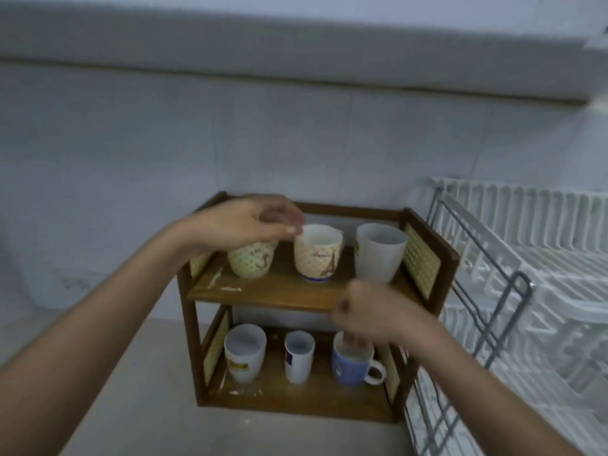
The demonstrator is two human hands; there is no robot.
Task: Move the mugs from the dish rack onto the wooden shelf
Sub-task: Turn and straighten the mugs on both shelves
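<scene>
A two-tier wooden shelf (273,291) stands on the counter against the wall. Its top tier holds a patterned mug (251,263) at the left, a second patterned mug (318,256) in the middle and a plain white mug (378,255) at the right. My left hand (253,223) lies over the left patterned mug's rim, fingers curled on it, thumb beside the middle mug. The bottom tier holds a white mug with a yellow label (244,352), a narrow white mug (298,355) and a blue mug (350,365). My right hand (371,315) grips the blue mug's rim, fingertips inside.
The white dish rack (533,251) with a grey wire frame (513,297) stands right beside the shelf; no mugs show in it. A pale counter (138,390) stretches left and in front of the shelf. A tiled wall rises behind.
</scene>
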